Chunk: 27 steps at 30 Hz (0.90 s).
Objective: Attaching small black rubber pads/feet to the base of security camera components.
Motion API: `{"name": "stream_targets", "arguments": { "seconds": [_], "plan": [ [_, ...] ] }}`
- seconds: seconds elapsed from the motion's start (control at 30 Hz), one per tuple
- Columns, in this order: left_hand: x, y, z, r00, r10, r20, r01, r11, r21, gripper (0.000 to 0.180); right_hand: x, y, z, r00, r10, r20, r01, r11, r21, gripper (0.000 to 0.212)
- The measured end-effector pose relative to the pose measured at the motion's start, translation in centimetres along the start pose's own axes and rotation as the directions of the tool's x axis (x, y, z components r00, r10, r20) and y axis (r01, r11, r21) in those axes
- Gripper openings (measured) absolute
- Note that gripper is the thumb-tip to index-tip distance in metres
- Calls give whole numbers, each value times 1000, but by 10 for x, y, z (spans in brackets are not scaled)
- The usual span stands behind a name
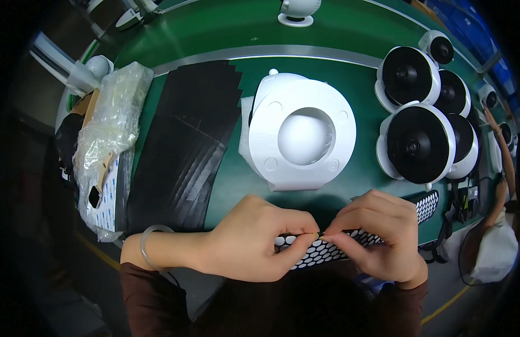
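Close to the table's near edge, both my hands are closed in a pinch with their fingertips meeting. My left hand (260, 241) grips the edge of a black sticker sheet (319, 255) covered in white round dots. Against it, my right hand (380, 236) pinches at the same edge; whether a single dot is between the fingertips is too small to tell. Beyond the hands, a white ball-shaped camera (306, 137) lies tipped over, its round base facing me. Shallow round recesses mark that base, and a big central opening shows the white ball.
Black flat sheets (181, 140) lie fanned at left, beside a bubble-wrapped pack (114, 123). Several white cameras with black fronts (420, 145) cluster at right. Another white camera (296, 11) stands at the back. Another person's arm (502, 151) shows at far right.
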State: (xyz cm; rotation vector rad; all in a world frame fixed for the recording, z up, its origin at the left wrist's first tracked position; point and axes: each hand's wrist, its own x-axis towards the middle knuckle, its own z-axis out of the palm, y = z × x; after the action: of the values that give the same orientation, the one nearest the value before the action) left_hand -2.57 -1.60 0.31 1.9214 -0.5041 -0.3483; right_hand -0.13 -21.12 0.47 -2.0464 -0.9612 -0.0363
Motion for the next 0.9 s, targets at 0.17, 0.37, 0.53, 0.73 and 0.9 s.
{"name": "stream_targets", "arguments": {
  "seconds": [0.17,0.37,0.53,0.73,0.9],
  "plan": [
    [2,-5,-1,996,-88,28,92,970,-223,7,-2,-3,4,994,-102,-49,94,985,-142,13],
    [-1,-5,-2,1000,-22,21,25,992,-124,8,3,1,0,997,-74,24,74,997,-8,14],
    [-4,-15,-7,997,-73,28,77,984,-163,9,3,-5,6,998,50,30,-50,999,11,10],
    [-6,-19,-9,994,-97,50,106,968,-228,10,5,-1,9,999,-9,33,8,1000,15,16],
    [-6,-17,-8,996,-72,49,80,981,-178,10,7,-1,11,999,18,27,-19,1000,25,17]
  ]
}}
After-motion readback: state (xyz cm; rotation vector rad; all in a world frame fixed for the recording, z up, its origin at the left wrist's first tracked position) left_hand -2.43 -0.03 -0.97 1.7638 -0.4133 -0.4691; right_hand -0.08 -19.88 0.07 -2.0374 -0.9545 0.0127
